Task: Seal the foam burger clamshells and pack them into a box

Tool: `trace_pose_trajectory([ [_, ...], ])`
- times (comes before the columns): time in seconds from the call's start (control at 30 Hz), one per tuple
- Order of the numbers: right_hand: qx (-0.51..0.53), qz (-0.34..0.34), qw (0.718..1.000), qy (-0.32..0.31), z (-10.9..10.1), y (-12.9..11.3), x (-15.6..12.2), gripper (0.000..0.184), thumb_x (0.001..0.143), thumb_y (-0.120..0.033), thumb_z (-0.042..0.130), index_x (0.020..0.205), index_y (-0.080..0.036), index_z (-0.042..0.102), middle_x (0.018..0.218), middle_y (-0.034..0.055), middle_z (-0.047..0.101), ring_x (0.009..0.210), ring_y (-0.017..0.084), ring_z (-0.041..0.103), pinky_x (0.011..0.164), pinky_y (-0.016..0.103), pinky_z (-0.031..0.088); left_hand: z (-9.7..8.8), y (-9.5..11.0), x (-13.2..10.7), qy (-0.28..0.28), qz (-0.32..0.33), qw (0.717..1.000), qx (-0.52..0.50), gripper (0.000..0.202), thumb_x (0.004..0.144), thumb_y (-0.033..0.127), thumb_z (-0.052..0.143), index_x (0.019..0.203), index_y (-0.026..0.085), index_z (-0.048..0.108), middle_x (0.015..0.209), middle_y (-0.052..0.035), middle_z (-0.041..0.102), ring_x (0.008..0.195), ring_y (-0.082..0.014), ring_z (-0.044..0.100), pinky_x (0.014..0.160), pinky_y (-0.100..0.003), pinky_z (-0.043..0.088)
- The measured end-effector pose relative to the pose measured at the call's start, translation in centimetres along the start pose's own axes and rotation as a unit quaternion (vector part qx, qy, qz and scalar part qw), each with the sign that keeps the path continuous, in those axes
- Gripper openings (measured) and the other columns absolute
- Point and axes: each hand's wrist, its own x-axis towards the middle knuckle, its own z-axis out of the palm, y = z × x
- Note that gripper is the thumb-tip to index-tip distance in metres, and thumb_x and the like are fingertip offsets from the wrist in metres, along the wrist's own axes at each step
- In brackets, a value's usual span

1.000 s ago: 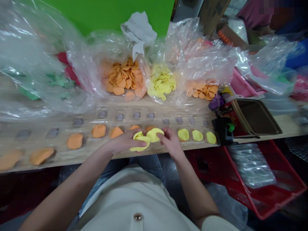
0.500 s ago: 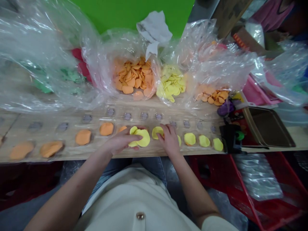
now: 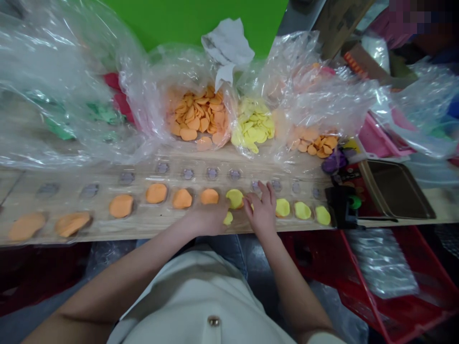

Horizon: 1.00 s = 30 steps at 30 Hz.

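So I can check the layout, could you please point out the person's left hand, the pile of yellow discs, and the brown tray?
Left hand (image 3: 210,215): head view, on the back of the hand.
Pile of yellow discs (image 3: 253,129): head view, on the middle of the pile.
Brown tray (image 3: 369,188): head view, on its tan left rim.

Left hand (image 3: 208,218) touching small yellow disc (image 3: 228,218); right hand (image 3: 261,210), fingers spread, on wooden board (image 3: 150,222) between yellow discs (image 3: 282,208).
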Motion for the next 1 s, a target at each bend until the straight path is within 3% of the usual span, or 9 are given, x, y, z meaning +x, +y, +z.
trace_pose_trajectory([
  [0.2, 0.001, 0.045, 0.996, -0.081, 1.2, -1.6, 1.8, 0.026, 0.081, -0.033, 0.052, 0.096, -0.014, 0.062, 0.138, 0.0183, 0.033, 0.132, 0.036, 0.016, 0.097, 0.053, 0.029, -0.3, 0.1, -0.7, 0.004, 0.027, 1.0, -0.007, 0.067, 0.06, 0.02, 0.059, 0.125, 0.019, 0.044, 0.084, -0.0109, 0.065, 0.068, -0.0285, 0.061, 0.058, -0.03, 0.039],
  [0.33, 0.035, 0.088, 0.991, -0.096, 2.2, -1.6, 1.7, 0.022, 0.079, -0.031, 0.055, 0.09, -0.014, 0.063, 0.138, 0.0187, 0.033, 0.133, 0.035, 0.014, 0.099, 0.052, 0.026, -0.4, -0.5, -0.9, 0.01, 0.015, 0.999, -0.03, 0.069, 0.059, 0.02, 0.061, 0.125, 0.022, 0.044, 0.081, -0.0076, 0.066, 0.067, -0.0255, 0.061, 0.057, -0.027, 0.038],
  [0.47, 0.054, 0.072, 0.993, -0.074, 2.5, -0.7, 1.2, 0.016, 0.079, -0.03, 0.055, 0.08, -0.015, 0.062, 0.135, 0.0162, 0.039, 0.132, 0.031, 0.019, 0.1, 0.049, 0.027, -0.4, -0.1, -0.6, -0.011, -0.007, 1.0, 0.021, 0.064, 0.061, 0.021, 0.058, 0.124, 0.017, 0.045, 0.08, -0.0111, 0.066, 0.065, -0.0263, 0.06, 0.057, -0.029, 0.038],
  [0.6, 0.02, 0.058, 0.997, -0.056, 2.2, -0.5, 0.8, 0.017, 0.081, -0.029, 0.052, 0.085, -0.015, 0.061, 0.134, 0.0156, 0.041, 0.132, 0.031, 0.02, 0.099, 0.05, 0.03, -0.6, 0.7, -0.4, -0.047, 0.002, 0.996, 0.076, 0.066, 0.067, 0.023, 0.051, 0.13, 0.014, 0.036, 0.086, -0.0151, 0.065, 0.069, -0.0287, 0.06, 0.056, -0.032, 0.04],
  [0.7, 0.006, 0.024, 0.997, -0.067, 1.8, -0.6, 0.6, 0.023, 0.082, -0.027, 0.052, 0.1, -0.015, 0.058, 0.139, 0.016, 0.034, 0.134, 0.031, 0.016, 0.1, 0.05, 0.029, -1.2, 0.5, -0.5, -0.029, 0.023, 0.999, 0.026, 0.062, 0.068, 0.026, 0.053, 0.128, 0.018, 0.039, 0.095, -0.0133, 0.063, 0.08, -0.0287, 0.06, 0.064, -0.035, 0.043],
  [0.77, 0.021, -0.001, 0.997, -0.069, 1.4, -0.8, 0.4, 0.022, 0.082, -0.025, 0.051, 0.1, -0.016, 0.06, 0.141, 0.0132, 0.032, 0.134, 0.031, 0.014, 0.103, 0.051, 0.025, -1.9, 0.0, -0.9, -0.012, 0.028, 0.997, -0.071, 0.049, 0.07, 0.029, 0.056, 0.118, 0.021, 0.047, 0.1, -0.0096, 0.061, 0.084, -0.0259, 0.06, 0.07, -0.035, 0.045],
  [0.83, 0.077, 0.005, 0.996, -0.053, 0.7, -1.2, 0.3, 0.02, 0.084, -0.024, 0.048, 0.097, -0.018, 0.062, 0.138, 0.0106, 0.038, 0.134, 0.03, 0.018, 0.104, 0.05, 0.023, -2.7, -0.7, -1.5, -0.013, 0.004, 0.973, -0.232, 0.04, 0.072, 0.032, 0.058, 0.11, 0.021, 0.051, 0.103, -0.0073, 0.059, 0.085, -0.0227, 0.06, 0.071, -0.034, 0.048],
  [0.9, 0.194, 0.051, 0.979, -0.046, 0.2, -2.1, 0.5, 0.024, 0.085, -0.028, 0.046, 0.102, -0.019, 0.06, 0.129, 0.0107, 0.048, 0.127, 0.026, 0.034, 0.101, 0.046, 0.031, -3.4, -1.4, -2.2, -0.034, -0.027, 0.907, -0.418, 0.044, 0.072, 0.033, 0.062, 0.112, 0.021, 0.049, 0.108, -0.0065, 0.057, 0.089, -0.021, 0.06, 0.072, -0.034, 0.051],
  [1.0, 0.429, 0.131, 0.882, -0.146, -0.3, -3.9, 1.5, 0.029, 0.082, -0.037, 0.049, 0.105, -0.019, 0.056, 0.104, 0.0076, 0.063, 0.097, 0.019, 0.058, 0.082, 0.035, 0.047, -3.6, -2.3, -3.0, -0.063, -0.055, 0.803, -0.59, 0.046, 0.069, 0.028, 0.068, 0.111, 0.02, 0.051, 0.111, -0.0074, 0.058, 0.095, -0.0204, 0.059, 0.078, -0.035, 0.051],
])
